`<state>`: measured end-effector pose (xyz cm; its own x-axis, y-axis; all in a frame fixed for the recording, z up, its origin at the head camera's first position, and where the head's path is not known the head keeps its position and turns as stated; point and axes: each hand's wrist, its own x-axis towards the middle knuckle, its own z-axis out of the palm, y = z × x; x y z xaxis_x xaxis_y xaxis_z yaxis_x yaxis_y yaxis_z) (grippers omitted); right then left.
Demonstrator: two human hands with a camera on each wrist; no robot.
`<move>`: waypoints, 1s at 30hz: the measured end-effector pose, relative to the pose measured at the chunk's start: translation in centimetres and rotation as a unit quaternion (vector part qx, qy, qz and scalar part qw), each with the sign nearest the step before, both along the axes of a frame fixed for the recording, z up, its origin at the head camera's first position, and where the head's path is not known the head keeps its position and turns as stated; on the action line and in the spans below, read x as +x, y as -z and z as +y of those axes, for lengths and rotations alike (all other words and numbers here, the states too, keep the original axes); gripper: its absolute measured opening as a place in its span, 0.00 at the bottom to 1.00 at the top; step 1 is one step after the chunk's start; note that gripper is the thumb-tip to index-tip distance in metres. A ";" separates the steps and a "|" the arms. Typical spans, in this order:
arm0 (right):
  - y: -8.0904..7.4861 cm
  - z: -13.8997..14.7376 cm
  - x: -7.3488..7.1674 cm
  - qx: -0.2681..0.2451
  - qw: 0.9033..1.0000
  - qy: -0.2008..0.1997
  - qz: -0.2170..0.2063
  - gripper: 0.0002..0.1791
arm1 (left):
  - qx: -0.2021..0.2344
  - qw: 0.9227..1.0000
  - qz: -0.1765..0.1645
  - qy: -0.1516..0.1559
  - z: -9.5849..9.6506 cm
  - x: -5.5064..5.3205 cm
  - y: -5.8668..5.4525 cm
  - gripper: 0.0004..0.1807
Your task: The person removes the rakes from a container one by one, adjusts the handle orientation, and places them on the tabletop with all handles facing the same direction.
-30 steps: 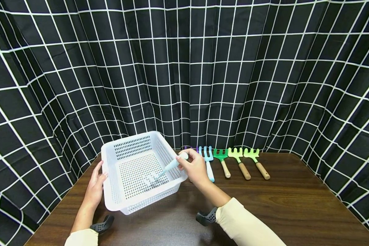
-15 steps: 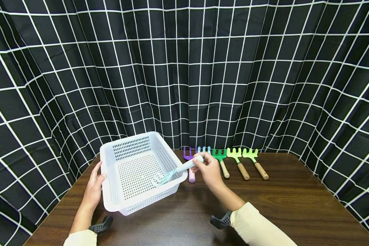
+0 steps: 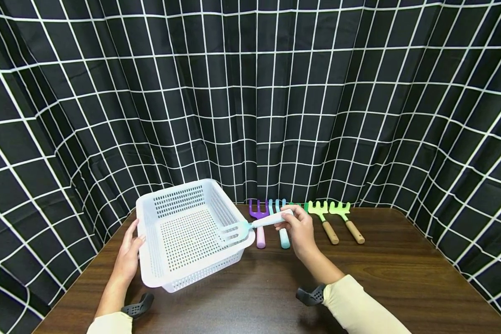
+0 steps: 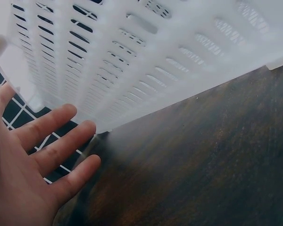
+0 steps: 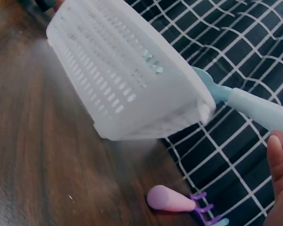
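My left hand [image 3: 127,255] holds the left rim of a white perforated plastic basket [image 3: 144,250], thumb over the edge. In the left wrist view, several fingers spread straight beside the basket wall [image 4: 146,61]. My right hand [image 3: 301,234] pinches the end of the pale handle of a light blue hand fork [image 3: 271,219]. Its tines reach over the inside of the basket, and its neck crosses the right rim. The right wrist view shows the fork's handle [image 5: 259,110] beyond the basket corner.
On the brown table [image 3: 384,278], a purple fork [image 3: 260,237], another light blue fork [image 3: 284,239] and two lime green forks [image 3: 330,234] with wooden handles lie in a row. A green fork [image 3: 305,205] is mostly behind my right hand. A black gridded curtain [image 3: 250,102] stands behind.
My right hand has moved right with the light blue fork, drawing its tines up and toward the basket's right rim. The fork has turned flatter. My left hand and the basket stay nearly still.
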<state>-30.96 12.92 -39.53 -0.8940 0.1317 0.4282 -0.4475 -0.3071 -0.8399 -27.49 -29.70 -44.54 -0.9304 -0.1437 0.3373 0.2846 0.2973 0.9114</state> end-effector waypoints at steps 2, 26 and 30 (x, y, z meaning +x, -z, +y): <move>0.0 0.6 -0.1 -0.018 1.000 0.004 -0.006 0.09 | 0.002 1.000 0.000 0.001 0.0 0.0 0.0 0.31; 0.6 10.2 -0.1 -0.122 0.987 0.101 -0.024 0.10 | -0.003 1.000 -0.006 0.001 -0.1 0.0 -0.1 0.31; 0.9 11.3 0.0 -0.129 0.983 0.127 -0.022 0.10 | 0.003 1.000 -0.009 0.004 0.0 0.0 0.0 0.31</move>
<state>-30.99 24.21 -40.45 -0.8350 0.4524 0.3132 -0.5026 -0.3956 -0.7687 -27.48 -29.71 -44.50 -0.9373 -0.1380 0.3199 0.2707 0.2897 0.9180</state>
